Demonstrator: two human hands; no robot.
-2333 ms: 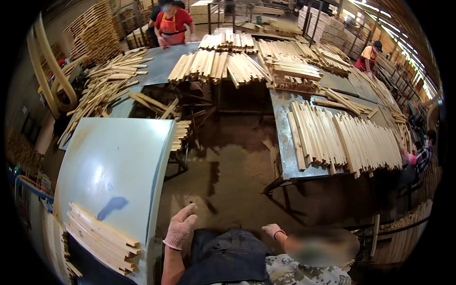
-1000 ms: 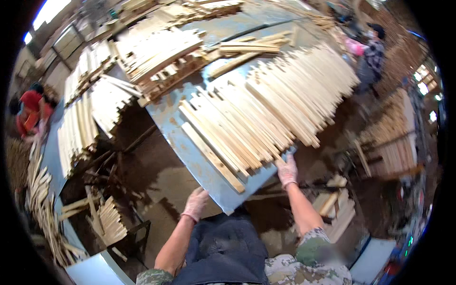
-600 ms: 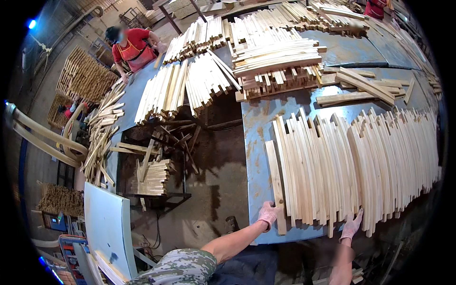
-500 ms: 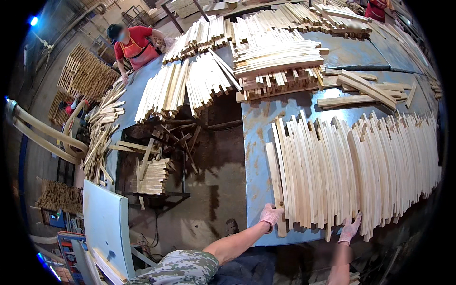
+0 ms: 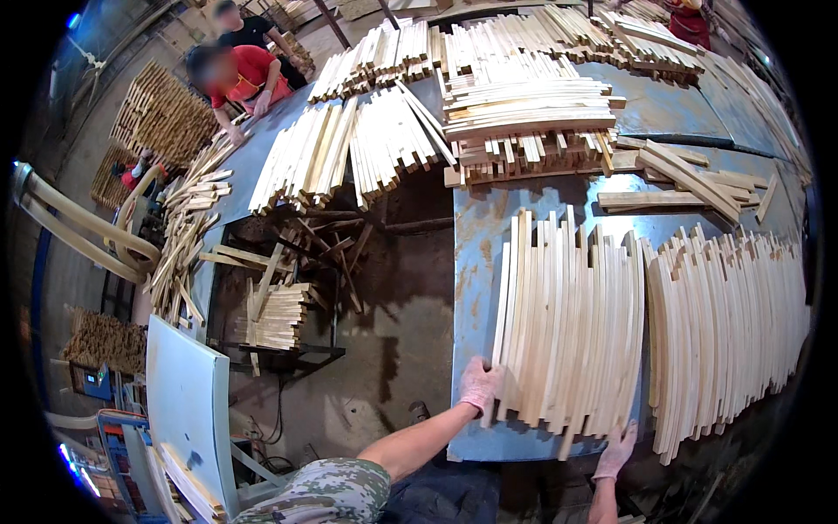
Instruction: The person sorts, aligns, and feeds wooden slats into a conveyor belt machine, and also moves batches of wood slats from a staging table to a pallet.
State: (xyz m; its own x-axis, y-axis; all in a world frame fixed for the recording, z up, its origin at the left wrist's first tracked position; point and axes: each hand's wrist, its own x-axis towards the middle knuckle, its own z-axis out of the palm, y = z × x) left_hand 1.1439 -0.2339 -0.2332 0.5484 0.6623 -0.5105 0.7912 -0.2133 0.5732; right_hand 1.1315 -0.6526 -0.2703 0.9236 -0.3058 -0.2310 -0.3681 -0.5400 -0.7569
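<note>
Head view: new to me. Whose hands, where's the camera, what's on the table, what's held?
No machine: these are a person's gloved left hand and right hand. The picture comes from the left of two head-worn fisheye cameras, looking down, so straight edges bend. On the blue table lie a left row of wooden strips and a right row, a gap between them, with loose boards behind. The left hand touches the left row's outer side; the right is at its near ends. How firmly they grip, I can't tell.
</note>
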